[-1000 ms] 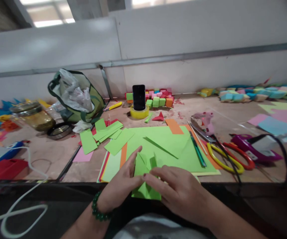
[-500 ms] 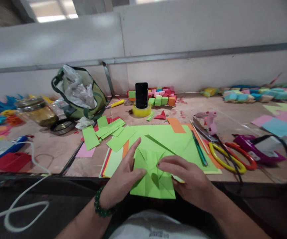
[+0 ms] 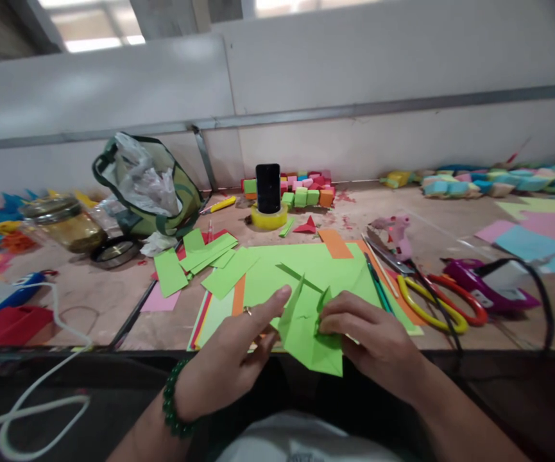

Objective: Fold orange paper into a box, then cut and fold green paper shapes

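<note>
A sheet of folded light-green paper (image 3: 308,343) is held up in front of me, near the table's front edge. Two flaps of it stand up, one on the left and one on the right. My left hand (image 3: 241,350), with a ring and a green bead bracelet, grips the left edge, its fingers beside the raised left flap. On the other side my right hand (image 3: 371,333) pinches the right flap between thumb and fingers. Behind the hands lies a stack of coloured sheets (image 3: 267,256), green on top, with a loose green piece (image 3: 299,276) on it.
Green paper strips (image 3: 210,253) lie left of the stack. To the right are scissors (image 3: 450,314), a teal pen (image 3: 378,285) and a pink glue gun (image 3: 392,234). A phone (image 3: 268,188) stands in a yellow tape roll (image 3: 268,218). A bag (image 3: 185,199) and jar (image 3: 63,224) sit at left.
The green paper has turned and its side flaps now stand up. My left thumb has left the top of the paper, and my right fingers have closed on the right flap.
</note>
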Tool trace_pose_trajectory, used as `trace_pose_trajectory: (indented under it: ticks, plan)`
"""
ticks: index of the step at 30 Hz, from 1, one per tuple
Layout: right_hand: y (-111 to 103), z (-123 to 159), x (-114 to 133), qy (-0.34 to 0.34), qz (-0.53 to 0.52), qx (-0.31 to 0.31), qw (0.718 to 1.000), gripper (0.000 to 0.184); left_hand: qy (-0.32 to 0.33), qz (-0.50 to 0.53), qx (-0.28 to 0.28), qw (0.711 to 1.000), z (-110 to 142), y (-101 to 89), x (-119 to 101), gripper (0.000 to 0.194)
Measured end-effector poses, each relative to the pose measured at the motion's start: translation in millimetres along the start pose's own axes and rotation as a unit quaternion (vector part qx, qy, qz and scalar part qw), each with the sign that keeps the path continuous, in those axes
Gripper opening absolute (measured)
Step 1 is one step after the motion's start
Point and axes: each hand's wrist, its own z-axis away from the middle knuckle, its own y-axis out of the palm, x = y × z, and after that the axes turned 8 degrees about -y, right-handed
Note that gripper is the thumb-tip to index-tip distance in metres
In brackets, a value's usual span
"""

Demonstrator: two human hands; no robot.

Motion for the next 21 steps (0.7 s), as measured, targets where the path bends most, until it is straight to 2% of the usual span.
trace_pose_trajectory:
  ticks: [1, 3, 5, 7, 10, 13, 17, 21]
  plan:
    - [-1, -2, 1, -0.004, 0.0, 0.006, 1.0, 0.027, 0.032, -0.048, -0.004, 0.998, -1, -0.6, -3, 0.069]
    - [-2, -4, 4, -0.008, -0.01, 0.02, 1.0, 0.027, 0.072, -0.109, 0.025, 0.991, -4, -3.3, -8, 0.073]
    - [-3, -6, 6, -0.004, -0.027, 0.015, 1.0, 0.029, 0.066, -0.118, 0.073, 0.988, -7, -6.9, -11, 0.071]
    - [-4, -6, 6, 0.005, -0.039, -0.007, 0.999, 0.031, 0.033, -0.096, 0.087, 0.991, -9, -9.6, -11, 0.06]
    - [-6, -4, 5, 0.012, -0.029, -0.052, 0.998, 0.03, -0.019, -0.039, 0.038, 0.998, -11, -9.0, -6, 0.041]
    - [-5, -3, 4, 0.014, -0.014, -0.087, 0.996, 0.026, -0.033, 0.037, 0.009, 0.999, -12, -2.5, -1, 0.031]
    - [-2, -2, 2, 0.01, -0.029, -0.081, 0.996, 0.023, -0.053, 0.119, 0.004, 0.991, -15, 9.1, 5, 0.021]
    - [0, 1, -1, -0.004, -0.002, -0.074, 0.997, 0.032, -0.066, 0.213, -0.046, 0.974, -14, 17.0, 10, 0.015]
